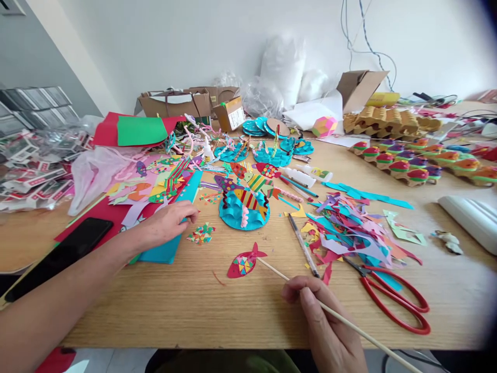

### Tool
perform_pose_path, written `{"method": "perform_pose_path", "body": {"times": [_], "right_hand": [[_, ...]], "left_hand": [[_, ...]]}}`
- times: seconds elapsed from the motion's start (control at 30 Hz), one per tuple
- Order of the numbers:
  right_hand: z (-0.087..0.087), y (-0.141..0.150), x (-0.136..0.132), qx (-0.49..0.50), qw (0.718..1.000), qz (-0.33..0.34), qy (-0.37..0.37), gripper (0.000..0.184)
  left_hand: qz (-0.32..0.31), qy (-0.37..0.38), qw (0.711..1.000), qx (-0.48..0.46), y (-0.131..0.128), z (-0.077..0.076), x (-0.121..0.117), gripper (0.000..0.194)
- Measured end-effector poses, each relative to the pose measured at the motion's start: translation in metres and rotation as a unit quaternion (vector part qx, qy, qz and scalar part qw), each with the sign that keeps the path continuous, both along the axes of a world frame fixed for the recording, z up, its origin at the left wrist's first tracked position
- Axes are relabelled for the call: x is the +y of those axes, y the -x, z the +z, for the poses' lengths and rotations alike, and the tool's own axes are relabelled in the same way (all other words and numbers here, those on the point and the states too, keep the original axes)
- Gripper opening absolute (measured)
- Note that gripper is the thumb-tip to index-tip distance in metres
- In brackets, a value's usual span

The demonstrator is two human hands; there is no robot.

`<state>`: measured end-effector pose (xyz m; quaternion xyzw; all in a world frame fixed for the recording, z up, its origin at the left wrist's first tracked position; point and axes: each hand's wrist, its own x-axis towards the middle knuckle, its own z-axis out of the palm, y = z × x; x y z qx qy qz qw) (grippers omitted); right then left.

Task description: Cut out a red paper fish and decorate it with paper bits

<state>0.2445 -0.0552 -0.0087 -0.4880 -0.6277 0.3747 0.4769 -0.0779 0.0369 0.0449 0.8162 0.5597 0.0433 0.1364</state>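
A thin wooden stick (361,329) is gripped between the thumb and fingers of my right hand (326,321). Its far tip reaches the tail side of a red paper fish (237,265), which lies flat on the table with small coloured triangles on its body. My left hand (171,223) hovers by the blue paper sheets, fingers curled together; anything between them is too small to make out. Just right of it lies a little heap of paper bits (202,234). Behind the red fish stands a round blue base (233,220) with curled paper strips and several decorated paper fish (252,199).
Red-handled scissors (396,295) lie at right, beside a heap of paper scraps (353,233) and a pen (303,243). A black phone (81,238) rests under my left forearm. Painted egg cartons (404,166), glue bottles (298,177) and cardboard boxes (174,103) stand farther back.
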Motion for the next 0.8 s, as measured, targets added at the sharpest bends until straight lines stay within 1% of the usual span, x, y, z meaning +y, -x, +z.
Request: {"method": "perform_pose_path", "body": {"times": [0.07, 0.1, 0.2, 0.3, 0.4, 0.43, 0.53, 0.67, 0.8], "right_hand": [[-0.0002, -0.0001, 0.0000, -0.001, 1.000, 0.000, -0.003, 0.021], [-0.0002, -0.0002, 0.0000, -0.001, 1.000, 0.000, -0.004, 0.021], [-0.0001, -0.0004, -0.0005, -0.006, 1.000, 0.001, -0.004, 0.022], [0.0000, -0.0002, -0.0010, -0.012, 1.000, 0.001, -0.006, 0.023], [0.0000, -0.0001, -0.0015, -0.009, 1.000, -0.001, -0.006, 0.023], [0.0000, -0.0003, -0.0016, -0.008, 1.000, 0.000, -0.006, 0.023], [-0.0001, -0.0011, -0.0016, -0.010, 1.000, 0.004, -0.005, 0.023], [-0.0009, -0.0018, 0.0000, -0.007, 1.000, 0.005, -0.007, 0.022], [-0.0017, -0.0018, 0.0008, -0.005, 1.000, 0.006, -0.009, 0.022]], "left_hand": [[-0.001, -0.004, 1.000, -0.004, -0.0007, 0.0006, -0.0006, 0.024], [-0.002, -0.003, 1.000, -0.007, -0.0004, 0.0009, -0.0003, 0.023], [-0.007, 0.004, 1.000, -0.016, 0.0010, 0.0013, 0.0014, 0.013], [-0.004, 0.000, 1.000, -0.019, 0.0011, -0.0004, 0.0027, 0.017], [0.006, -0.017, 1.000, -0.019, -0.0014, -0.0034, 0.0026, 0.011], [0.006, -0.018, 1.000, -0.021, -0.0025, -0.0041, 0.0024, 0.012], [0.000, -0.008, 0.999, -0.033, -0.0049, -0.0040, 0.0018, 0.022], [0.011, 0.010, 0.999, -0.052, -0.0049, -0.0012, 0.0013, 0.015], [0.031, 0.016, 0.997, -0.064, -0.0050, -0.0017, 0.0014, 0.020]]}}
